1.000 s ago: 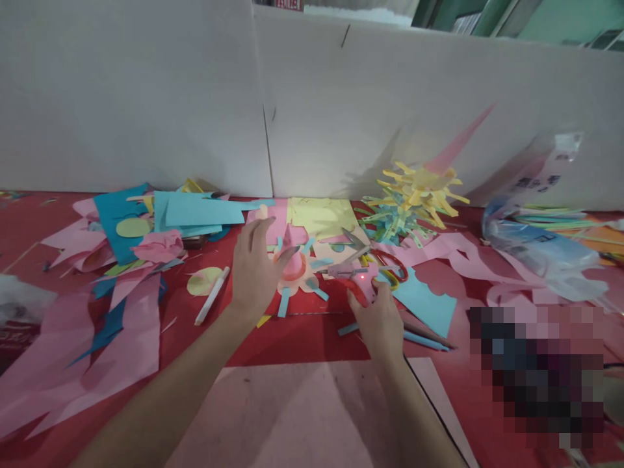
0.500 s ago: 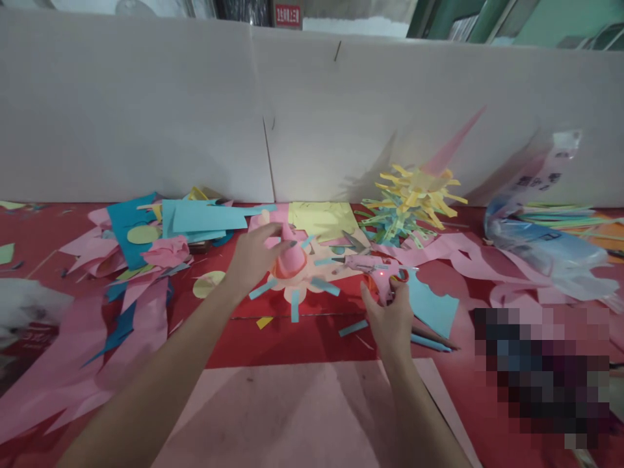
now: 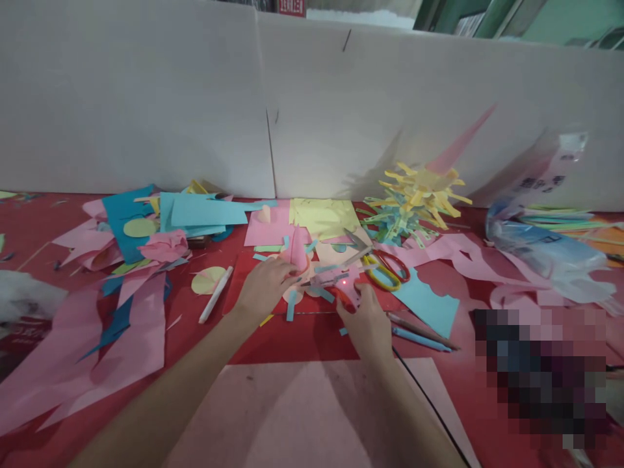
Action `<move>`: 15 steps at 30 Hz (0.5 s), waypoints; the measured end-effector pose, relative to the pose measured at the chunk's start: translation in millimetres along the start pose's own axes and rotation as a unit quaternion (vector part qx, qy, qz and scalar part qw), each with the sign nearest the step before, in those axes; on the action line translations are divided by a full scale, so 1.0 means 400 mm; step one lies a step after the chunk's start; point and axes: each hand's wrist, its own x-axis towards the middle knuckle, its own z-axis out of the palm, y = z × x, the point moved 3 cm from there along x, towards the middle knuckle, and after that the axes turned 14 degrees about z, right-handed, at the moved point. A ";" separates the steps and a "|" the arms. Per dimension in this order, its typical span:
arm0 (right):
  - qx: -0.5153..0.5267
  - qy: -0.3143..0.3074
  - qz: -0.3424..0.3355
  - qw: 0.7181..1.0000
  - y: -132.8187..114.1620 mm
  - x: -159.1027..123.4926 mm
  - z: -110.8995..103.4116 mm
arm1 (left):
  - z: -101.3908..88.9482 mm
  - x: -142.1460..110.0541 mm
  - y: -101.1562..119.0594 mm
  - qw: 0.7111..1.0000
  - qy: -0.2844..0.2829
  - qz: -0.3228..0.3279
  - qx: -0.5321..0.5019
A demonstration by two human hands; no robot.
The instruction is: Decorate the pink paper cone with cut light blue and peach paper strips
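Note:
My right hand (image 3: 365, 318) is wrapped round a pink hot glue gun (image 3: 341, 281) with a small red light lit on its body. The gun's nozzle points left, close to the base of a pink paper cone (image 3: 296, 250). My left hand (image 3: 266, 284) has its fingers closed on the cone's lower left side. Pale peach petals with light blue paper strips (image 3: 291, 305) spread out around the cone. My left fingertips partly hide the cone's base. Just right of the glue gun lie scissors (image 3: 385, 276) with red and yellow handles.
A yellow and green fringed paper piece (image 3: 414, 195) with a pink cone stands at the back right. Blue paper (image 3: 205, 211) and pink scraps (image 3: 146, 325) lie left. A white stick (image 3: 216, 296), pens (image 3: 422, 338) and a plastic bag (image 3: 546, 244) are about. A white board (image 3: 146, 104) stands behind.
My right hand has brought the glue gun left to the cone's base, uncovering the scissors. My left hand has moved from the cone's tip down to its lower side.

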 end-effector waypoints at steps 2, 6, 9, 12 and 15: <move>-0.010 -0.012 -0.002 1.000 -0.009 -0.008 0.006 | 0.013 0.004 -0.006 1.000 -0.017 0.009 0.002; -0.012 -0.014 -0.005 1.000 -0.017 -0.013 0.011 | 0.018 0.006 -0.011 0.999 -0.023 0.015 -0.028; -0.009 -0.016 -0.008 1.000 -0.016 -0.013 0.018 | 0.014 0.008 -0.009 0.999 -0.027 0.021 -0.037; -0.001 -0.017 -0.012 1.000 -0.014 -0.014 0.026 | 0.011 0.010 -0.007 0.999 -0.028 0.011 -0.011; 0.003 -0.011 -0.019 1.000 -0.012 -0.014 0.032 | 0.011 0.011 -0.006 1.000 -0.027 0.004 0.004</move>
